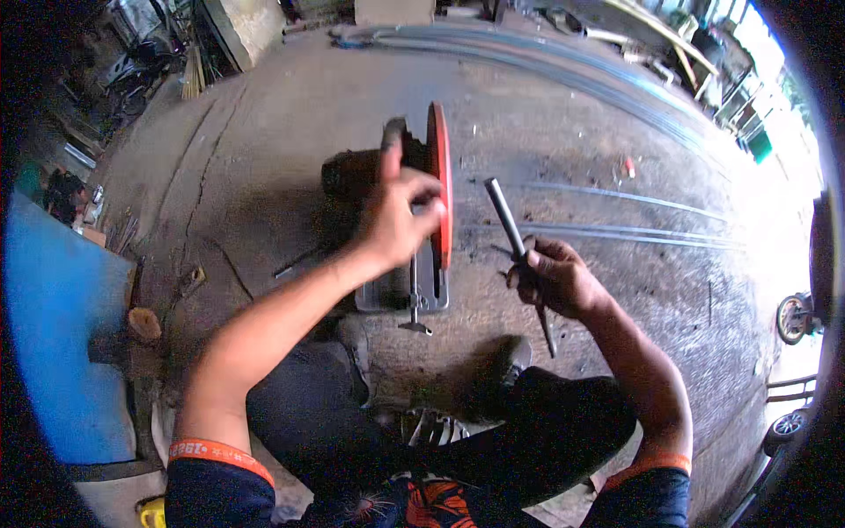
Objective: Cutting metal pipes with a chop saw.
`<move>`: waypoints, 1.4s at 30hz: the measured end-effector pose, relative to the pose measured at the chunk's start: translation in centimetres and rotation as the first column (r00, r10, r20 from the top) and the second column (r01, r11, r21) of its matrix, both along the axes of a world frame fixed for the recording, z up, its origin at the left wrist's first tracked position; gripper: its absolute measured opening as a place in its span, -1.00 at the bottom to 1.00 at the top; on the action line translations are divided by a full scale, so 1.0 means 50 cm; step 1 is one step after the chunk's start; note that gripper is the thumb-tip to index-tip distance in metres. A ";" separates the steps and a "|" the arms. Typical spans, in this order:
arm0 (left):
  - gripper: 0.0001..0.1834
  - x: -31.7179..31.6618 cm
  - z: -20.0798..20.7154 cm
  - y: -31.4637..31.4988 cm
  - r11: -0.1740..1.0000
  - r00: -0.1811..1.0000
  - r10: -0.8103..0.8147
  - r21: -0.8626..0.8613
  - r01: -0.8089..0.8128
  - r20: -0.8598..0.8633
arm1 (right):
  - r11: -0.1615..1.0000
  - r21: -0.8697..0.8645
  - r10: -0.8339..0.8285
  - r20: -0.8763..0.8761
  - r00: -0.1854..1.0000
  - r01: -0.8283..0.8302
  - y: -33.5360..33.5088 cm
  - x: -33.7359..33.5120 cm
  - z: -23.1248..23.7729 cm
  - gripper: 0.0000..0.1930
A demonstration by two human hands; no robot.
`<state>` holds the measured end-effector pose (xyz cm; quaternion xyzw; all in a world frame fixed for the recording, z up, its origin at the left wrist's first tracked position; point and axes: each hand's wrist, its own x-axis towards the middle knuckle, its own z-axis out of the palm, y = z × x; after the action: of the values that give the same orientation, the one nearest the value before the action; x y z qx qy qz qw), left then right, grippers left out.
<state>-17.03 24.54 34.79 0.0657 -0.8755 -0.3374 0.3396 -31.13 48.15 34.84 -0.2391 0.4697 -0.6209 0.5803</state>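
Observation:
A cut-off saw with a red disc guard (444, 189) and a dark motor body (341, 174) stands on the floor before me. My left hand (396, 220) is beside the guard, blurred by motion. Its thumb and forefinger are apart, with nothing visible between them. Farther right, my right hand (563, 277) is closed around a grey metal rod (504, 216), tilted with its top end to the left. A thinner, darker end sticks out below that fist; I cannot tell whether it belongs to the same piece. Under my left hand, the saw's base (377, 299) carries a clamp screw with a T-handle (415, 328).
Long thin metal bars (616, 231) lie on the floor at the right, and more (546, 57) at the far side. A blue panel (62, 326) stands at the left by a round wooden piece (144, 324). Wheels (794, 319) show at the far right.

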 end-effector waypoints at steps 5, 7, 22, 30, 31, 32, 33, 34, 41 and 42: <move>-0.74 0.105 0.093 0.094 0.676 0.819 -0.571 0.599 0.429 0.058 | 0.994 -0.106 0.000 0.003 1.000 0.000 -0.015 0.116 0.088 -0.79; -0.75 0.126 0.114 0.099 0.621 0.803 -0.596 0.634 0.462 -0.001 | 0.989 -0.130 -0.065 0.012 0.998 0.067 -0.019 0.163 0.096 -0.80; -0.81 0.195 0.162 0.107 0.436 0.770 -0.609 0.730 0.526 -0.190 | 0.951 -0.309 0.142 0.518 0.844 0.029 -0.039 0.276 0.111 -0.74; -0.81 0.202 0.160 0.113 0.394 0.769 -0.619 0.784 0.479 -0.159 | 0.949 -0.312 0.101 0.412 0.905 0.036 -0.031 0.292 0.114 -0.73; -0.81 0.202 0.160 0.115 0.380 0.767 -0.613 0.781 0.496 -0.189 | 0.948 -0.317 0.102 0.408 0.907 0.036 -0.029 0.292 0.113 -0.72; -0.81 0.201 0.160 0.116 0.361 0.758 -0.616 0.778 0.514 -0.215 | 0.951 -0.306 0.088 0.389 0.917 0.039 -0.029 0.293 0.111 -0.72; -0.81 0.202 0.161 0.117 0.366 0.764 -0.607 0.777 0.512 -0.217 | 0.946 -0.319 0.090 0.418 0.904 0.054 -0.029 0.294 0.109 -0.75; -0.81 0.203 0.161 0.117 0.372 0.762 -0.619 0.784 0.497 -0.190 | 0.941 -0.332 0.093 0.447 0.890 0.068 -0.029 0.295 0.108 -0.76; -0.70 0.201 0.157 0.112 0.377 0.734 -0.661 0.775 0.507 -0.158 | 0.953 -0.284 0.008 0.383 0.924 0.109 -0.030 0.295 0.109 -0.76; -0.70 0.196 0.150 0.114 0.387 0.741 -0.659 0.786 0.483 -0.131 | 0.949 -0.277 -0.065 0.291 0.955 0.149 -0.033 0.285 0.106 -0.76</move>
<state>-7.24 30.24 42.30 -0.0668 -0.6347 -0.7684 0.0467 -16.86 46.49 40.13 -0.2077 0.2975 -0.7423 0.5633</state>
